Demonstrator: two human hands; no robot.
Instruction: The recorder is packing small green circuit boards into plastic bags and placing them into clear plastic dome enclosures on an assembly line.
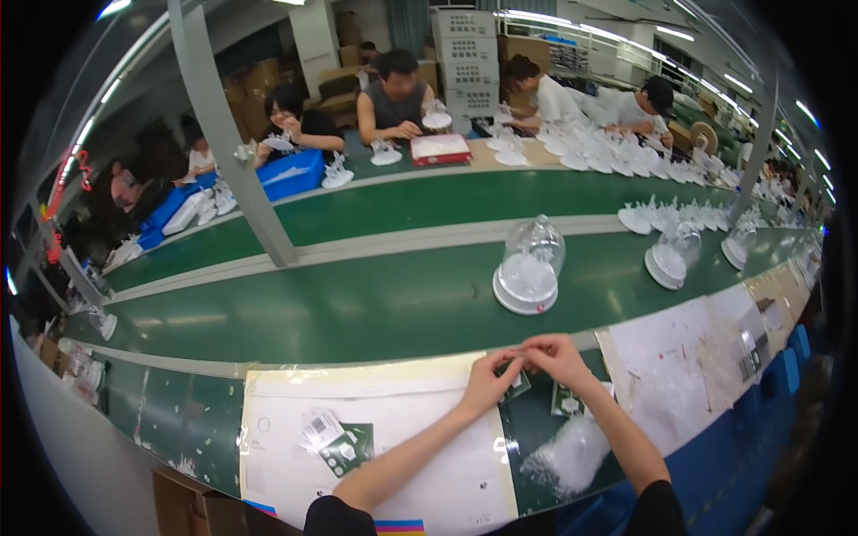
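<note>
Far left, blue bins (290,173) sit on the far side of the line, where several people sit at work, and a grey post (234,143) slants up from the green conveyor belt (357,308). Nearer, on the worktable edge, a white paper sheet (295,420) lies flat under clear film, and on it rests a small dark green card packet (338,444) with a white label.

Moving in, the left hand (490,380) comes up from the lower edge, fingers pinched together at the tips. They grip a small clear piece (521,355), too tiny to make out in detail, right at the near edge of the belt. The right hand (559,357) meets it there, thumb and forefinger also closed on that same little piece, so both hands touch at the fingertips. Just under the hands lie two more small green cards (565,399), partly hidden by the wrists.

Beyond the hands, out on the belt, stands a clear dome on a white base (529,266), upright, well apart from the fingers. Below the right forearm, a crumpled clear plastic bag (572,454) lies on the dark green mat.

Further right, two smaller domed pieces (672,255) stand on the belt, and rows of white bases (617,156) crowd the far side.
</note>
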